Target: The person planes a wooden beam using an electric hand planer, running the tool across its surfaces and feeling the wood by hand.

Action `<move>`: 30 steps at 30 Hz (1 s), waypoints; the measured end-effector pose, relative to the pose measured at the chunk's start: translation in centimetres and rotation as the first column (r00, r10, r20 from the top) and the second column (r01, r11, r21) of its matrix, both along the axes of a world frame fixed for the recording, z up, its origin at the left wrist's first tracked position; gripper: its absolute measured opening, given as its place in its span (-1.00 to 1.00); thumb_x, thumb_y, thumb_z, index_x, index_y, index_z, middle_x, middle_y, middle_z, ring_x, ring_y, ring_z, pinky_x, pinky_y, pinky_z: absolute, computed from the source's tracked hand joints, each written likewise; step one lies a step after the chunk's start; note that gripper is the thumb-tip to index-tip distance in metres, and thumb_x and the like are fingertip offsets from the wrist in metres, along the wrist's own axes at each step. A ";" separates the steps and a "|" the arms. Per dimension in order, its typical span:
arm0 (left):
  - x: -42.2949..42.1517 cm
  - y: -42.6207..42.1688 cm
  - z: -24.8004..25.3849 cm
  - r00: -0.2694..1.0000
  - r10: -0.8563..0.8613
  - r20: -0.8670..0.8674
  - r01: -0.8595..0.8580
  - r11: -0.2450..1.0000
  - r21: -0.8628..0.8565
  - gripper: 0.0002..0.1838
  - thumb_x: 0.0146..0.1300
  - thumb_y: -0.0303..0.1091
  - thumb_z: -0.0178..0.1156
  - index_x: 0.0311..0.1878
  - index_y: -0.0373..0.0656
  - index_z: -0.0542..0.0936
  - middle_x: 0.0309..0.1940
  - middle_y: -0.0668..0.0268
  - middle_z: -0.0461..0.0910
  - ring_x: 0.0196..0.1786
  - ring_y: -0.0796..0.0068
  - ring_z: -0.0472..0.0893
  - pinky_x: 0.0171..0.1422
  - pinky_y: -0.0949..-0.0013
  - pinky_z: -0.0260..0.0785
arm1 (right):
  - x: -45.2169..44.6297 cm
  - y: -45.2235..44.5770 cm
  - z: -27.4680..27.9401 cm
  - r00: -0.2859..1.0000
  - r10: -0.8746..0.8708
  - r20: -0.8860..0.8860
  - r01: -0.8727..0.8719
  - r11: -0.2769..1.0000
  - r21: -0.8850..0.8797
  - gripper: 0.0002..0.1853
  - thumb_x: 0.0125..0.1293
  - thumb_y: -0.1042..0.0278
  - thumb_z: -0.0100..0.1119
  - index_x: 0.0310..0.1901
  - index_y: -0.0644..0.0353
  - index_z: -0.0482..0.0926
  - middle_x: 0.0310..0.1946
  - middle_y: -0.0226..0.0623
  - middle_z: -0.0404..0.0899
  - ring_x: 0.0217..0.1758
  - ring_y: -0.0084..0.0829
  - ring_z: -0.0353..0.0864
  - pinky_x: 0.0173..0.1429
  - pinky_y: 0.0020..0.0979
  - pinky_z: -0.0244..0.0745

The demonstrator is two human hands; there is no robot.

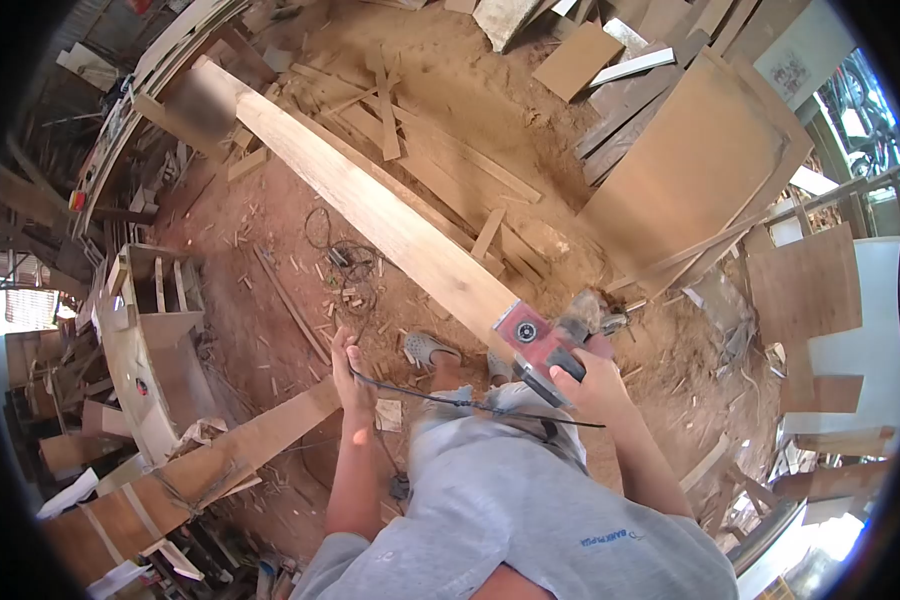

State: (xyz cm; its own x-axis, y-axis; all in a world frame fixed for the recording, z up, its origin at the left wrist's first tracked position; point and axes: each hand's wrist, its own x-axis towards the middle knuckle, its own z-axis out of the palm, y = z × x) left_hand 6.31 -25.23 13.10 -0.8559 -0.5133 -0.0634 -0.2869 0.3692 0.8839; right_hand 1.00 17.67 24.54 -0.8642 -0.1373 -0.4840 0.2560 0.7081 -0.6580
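My right hand point(598, 385) is wrapped around the black handle of a red handheld power tool point(526, 332), which looks like an electric planer or sander. The tool rests on the near end of a long pale wooden board point(370, 205) that slopes away to the upper left. My left hand point(354, 375) is raised beside the board, apart from it, its fingers pointing up. A black power cord point(470, 404) passes through that hand and runs across in front of my body toward my right forearm. The tool's underside is hidden.
Loose planks point(390, 110) lie beyond the board. A large brown panel point(690, 160) leans at the right. Tangled cable point(345, 255) and wood scraps litter the dirt floor. At left stand a wooden frame point(150, 350) and a wide plank point(190, 475).
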 end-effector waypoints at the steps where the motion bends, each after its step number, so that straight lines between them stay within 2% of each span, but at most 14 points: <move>1: -0.3 -0.4 -0.3 1.000 -0.011 -0.001 0.011 1.000 -0.006 -0.14 0.76 0.31 -0.02 0.66 -0.36 0.37 0.53 -0.07 0.53 0.54 0.03 0.56 0.65 0.05 0.37 | -0.1 0.0 0.2 1.000 0.009 0.023 -0.009 1.000 0.001 -0.51 0.44 -0.14 0.40 -0.14 0.25 0.71 -0.32 0.16 0.75 -0.16 0.27 0.78 -0.07 0.10 0.63; 5: -1.1 -1.4 -0.7 0.996 -0.081 -0.022 0.081 0.997 0.017 -0.10 0.72 0.35 0.01 0.67 -0.35 0.36 0.55 -0.09 0.51 0.56 -0.01 0.55 0.66 0.02 0.36 | 1.4 0.5 -0.5 0.999 0.047 -0.023 -0.047 0.999 -0.008 -0.51 0.42 -0.15 0.42 -0.11 0.23 0.72 -0.32 0.16 0.75 -0.15 0.27 0.78 -0.07 0.09 0.65; 10: -2.0 -1.5 -0.2 0.983 -0.178 -0.033 0.179 0.984 0.023 -0.02 0.67 0.45 0.00 0.69 -0.32 0.33 0.54 -0.14 0.51 0.55 -0.02 0.56 0.66 -0.01 0.36 | 3.0 -0.8 0.1 0.999 -0.008 0.035 0.007 1.000 0.015 -0.52 0.39 -0.13 0.45 -0.12 0.22 0.71 -0.32 0.13 0.75 -0.18 0.27 0.78 -0.11 0.09 0.65; 13: -2.6 -1.7 -0.5 0.984 -0.179 -0.024 0.181 0.978 0.107 0.05 0.62 0.54 -0.02 0.70 -0.30 0.33 0.54 -0.15 0.50 0.54 0.01 0.57 0.66 -0.02 0.36 | 3.3 -1.5 -0.5 1.000 -0.004 0.015 0.003 0.999 0.040 -0.53 0.38 -0.13 0.46 -0.13 0.21 0.70 -0.33 0.12 0.75 -0.20 0.27 0.77 -0.11 0.09 0.65; 16: -3.3 -2.6 -1.1 0.985 -0.172 -0.024 0.173 0.977 0.120 0.08 0.60 0.57 -0.02 0.71 -0.29 0.32 0.54 -0.16 0.50 0.53 0.02 0.58 0.65 -0.02 0.36 | 2.9 -2.5 -0.6 0.999 0.005 0.032 -0.006 0.999 0.033 -0.53 0.38 -0.13 0.46 -0.13 0.20 0.69 -0.32 0.12 0.75 -0.20 0.27 0.77 -0.11 0.10 0.65; 19: -3.7 -3.6 -1.2 0.988 -0.155 0.000 0.153 0.974 0.165 0.17 0.51 0.66 0.00 0.72 -0.30 0.30 0.60 -0.07 0.45 0.56 0.10 0.52 0.61 0.04 0.37 | 2.3 -3.6 -0.8 1.000 0.005 0.016 -0.005 0.999 0.033 -0.53 0.38 -0.13 0.46 -0.13 0.20 0.70 -0.31 0.12 0.76 -0.19 0.27 0.78 -0.11 0.12 0.65; 24: -4.3 -4.7 -1.6 0.993 -0.107 -0.046 0.114 0.972 0.203 0.20 0.50 0.67 0.01 0.72 -0.33 0.28 0.61 -0.08 0.44 0.56 0.09 0.53 0.60 0.04 0.38 | 0.2 -5.5 -0.8 0.999 0.006 -0.035 -0.006 1.000 -0.005 -0.54 0.39 -0.13 0.46 -0.13 0.20 0.71 -0.33 0.12 0.76 -0.19 0.27 0.79 -0.12 0.11 0.66; 30: -4.3 -6.4 -1.2 0.997 -0.060 -0.046 0.069 0.972 0.224 0.21 0.51 0.67 0.00 0.73 -0.34 0.26 0.60 -0.11 0.44 0.56 0.05 0.54 0.62 0.02 0.38 | -1.4 -7.3 -1.3 1.000 0.020 -0.009 -0.019 1.000 0.012 -0.54 0.39 -0.12 0.47 -0.13 0.20 0.71 -0.41 0.10 0.73 -0.27 0.26 0.78 -0.19 0.08 0.66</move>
